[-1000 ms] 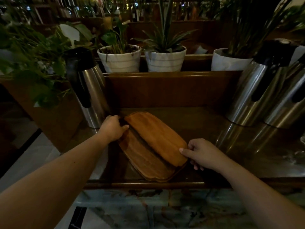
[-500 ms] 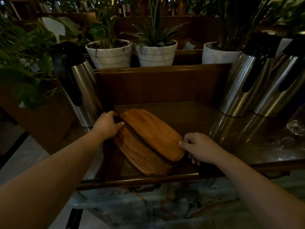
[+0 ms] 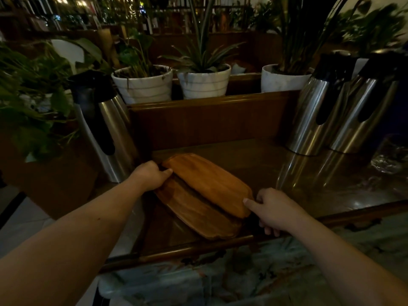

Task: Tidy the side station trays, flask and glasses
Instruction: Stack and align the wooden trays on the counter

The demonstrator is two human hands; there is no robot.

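Dim wooden counter (image 3: 254,160), planters behind. My left hand (image 3: 150,175) pinches the far end of the top tray (image 3: 207,184), my right hand (image 3: 272,209) pinches its near end; it lies askew on the lower tray (image 3: 194,214) by the front edge. One flask (image 3: 106,129) stands at the left corner, two flasks (image 3: 337,107) right, a glass (image 3: 390,155) beyond. I judge tidying barely begun: trays unsquared, flask and glasses untouched.

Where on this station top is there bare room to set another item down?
Bare wood lies between the wooden trays and the two right flasks, and behind the trays below the back panel. The left is crowded: the left flask stands near the left hand. Glassware fills the right edge.
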